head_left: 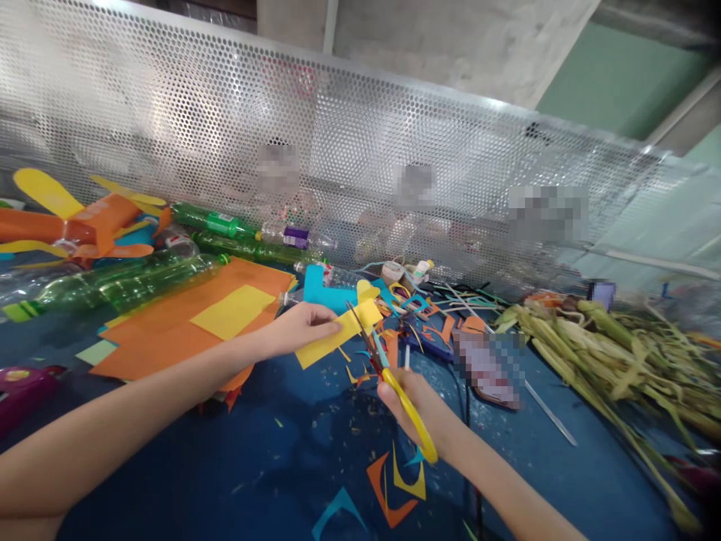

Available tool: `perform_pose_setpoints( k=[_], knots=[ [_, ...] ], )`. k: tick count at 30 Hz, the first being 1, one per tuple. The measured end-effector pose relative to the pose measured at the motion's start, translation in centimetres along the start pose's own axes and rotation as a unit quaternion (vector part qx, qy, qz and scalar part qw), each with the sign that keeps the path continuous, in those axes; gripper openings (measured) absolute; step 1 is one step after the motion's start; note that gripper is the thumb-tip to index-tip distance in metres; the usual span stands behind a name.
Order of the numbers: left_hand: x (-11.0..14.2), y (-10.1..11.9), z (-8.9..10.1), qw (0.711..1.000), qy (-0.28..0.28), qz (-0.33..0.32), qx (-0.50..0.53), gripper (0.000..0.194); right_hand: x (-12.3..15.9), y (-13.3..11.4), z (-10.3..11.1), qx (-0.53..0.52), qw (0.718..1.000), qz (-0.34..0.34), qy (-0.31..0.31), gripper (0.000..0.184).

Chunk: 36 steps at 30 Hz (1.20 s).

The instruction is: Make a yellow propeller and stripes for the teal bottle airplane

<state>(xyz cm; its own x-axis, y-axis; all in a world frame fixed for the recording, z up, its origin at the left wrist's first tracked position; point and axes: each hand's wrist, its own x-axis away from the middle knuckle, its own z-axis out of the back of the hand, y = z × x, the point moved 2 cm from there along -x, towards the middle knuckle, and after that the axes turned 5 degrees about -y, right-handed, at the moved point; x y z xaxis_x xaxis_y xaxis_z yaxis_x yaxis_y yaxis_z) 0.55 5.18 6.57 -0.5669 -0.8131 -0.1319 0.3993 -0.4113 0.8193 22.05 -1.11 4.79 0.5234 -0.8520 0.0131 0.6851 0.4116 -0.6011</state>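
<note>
My left hand (301, 324) pinches a yellow paper strip (338, 330) above the blue table (282, 451), fingers closed on its near end. My right hand (420, 409) grips yellow-handled scissors (394, 379) by the loops. The blades point up and left and meet the far part of the yellow paper, where a curved piece bends upward. Small paper offcuts lie under both hands.
Orange and yellow paper sheets (208, 315) lie at left beside green plastic bottles (129, 282). Dried green leaves (608, 353) pile at right. Coloured scraps (394, 481) sit near the front. A perforated metal screen (360, 165) runs behind the table.
</note>
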Motion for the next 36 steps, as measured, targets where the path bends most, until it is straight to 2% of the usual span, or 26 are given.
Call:
perform_pose_setpoints(
  k=[12, 16, 20, 23, 25, 28, 30, 32, 34, 36],
  knots=[
    [-0.5, -1.5, -0.3, 1.000, -0.014, 0.015, 0.018, 0.035, -0.8, 0.9, -0.8, -0.013, 1.000, -0.018, 0.017, 0.045],
    [-0.5, -1.4, -0.2, 1.000, -0.018, 0.021, -0.005, 0.036, -1.1, 0.9, -1.1, 0.029, 0.999, -0.031, 0.027, 0.047],
    [-0.6, -2.1, 0.3, 0.996, -0.045, 0.052, -0.059, 0.036, -1.2, 1.1, -0.2, 0.093, 0.992, -0.084, 0.020, 0.050],
    [-0.7, -3.3, 1.2, 0.991, -0.035, 0.089, -0.089, 0.033, -0.7, 1.8, 1.3, 0.173, 0.977, -0.125, -0.008, 0.048],
    [-0.7, -4.0, 1.8, 0.990, -0.020, 0.102, -0.092, 0.031, -0.2, 2.1, 2.3, 0.205, 0.969, -0.128, -0.050, 0.046],
    [-0.7, -4.5, 2.4, 0.991, -0.009, 0.103, -0.089, 0.030, 0.7, 2.1, 2.9, 0.172, 0.971, -0.072, -0.147, 0.037],
    [-0.7, -4.4, 2.4, 0.992, -0.008, 0.096, -0.084, 0.033, 1.1, 1.5, 3.0, 0.126, 0.974, -0.032, -0.186, 0.030],
    [-0.7, -3.9, 2.2, 0.993, -0.009, 0.088, -0.080, 0.035, 1.2, 0.9, 3.0, 0.090, 0.983, -0.010, -0.161, 0.027],
    [-0.5, -3.1, 1.5, 0.994, -0.015, 0.079, -0.077, 0.030, 0.8, 0.5, 3.0, 0.043, 0.997, -0.003, -0.066, 0.027],
    [-0.3, -2.1, 0.6, 0.996, -0.032, 0.061, -0.064, 0.024, 0.2, 0.3, 2.7, -0.029, 0.999, -0.007, 0.045, 0.024]
  ],
)
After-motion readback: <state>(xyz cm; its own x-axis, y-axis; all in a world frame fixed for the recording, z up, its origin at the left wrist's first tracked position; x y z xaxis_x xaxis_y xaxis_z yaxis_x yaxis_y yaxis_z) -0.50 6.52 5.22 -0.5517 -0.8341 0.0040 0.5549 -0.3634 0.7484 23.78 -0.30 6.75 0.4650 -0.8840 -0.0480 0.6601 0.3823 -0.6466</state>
